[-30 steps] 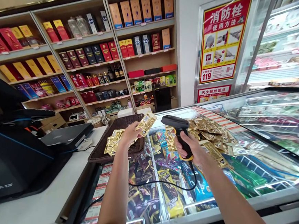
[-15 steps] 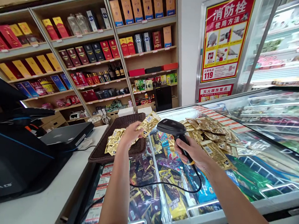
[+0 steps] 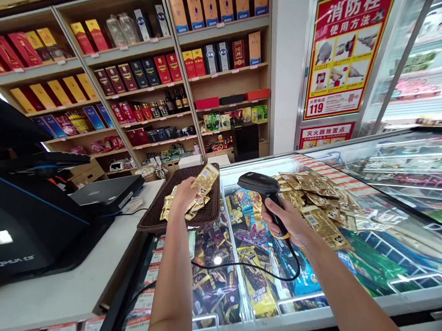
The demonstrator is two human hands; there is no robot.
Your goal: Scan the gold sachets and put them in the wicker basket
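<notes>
My left hand (image 3: 185,194) is closed on a small gold packet (image 3: 206,178) with a pale label on it, held over a brown wicker basket (image 3: 151,222). More gold packets (image 3: 195,208) lie in that basket under the hand. In my right hand (image 3: 286,219) is a black barcode scanner (image 3: 258,182), its head pointing left toward the basket. The scanner's cable (image 3: 236,265) loops down over the freezer glass. A heap of gold packets (image 3: 318,193) lies on the glass to the right of the scanner.
Under the glass of the chest freezer (image 3: 245,323) are colourful wrapped ice creams. A black checkout machine (image 3: 29,222) stands on the white counter (image 3: 77,292) at left. Shelves of boxed bottles (image 3: 144,73) line the back wall, beside a red fire-hydrant poster (image 3: 346,58).
My left hand has moved a little left with the gold packet, from the basket's right edge to over the basket. The scanner stays in my right hand, nearly still.
</notes>
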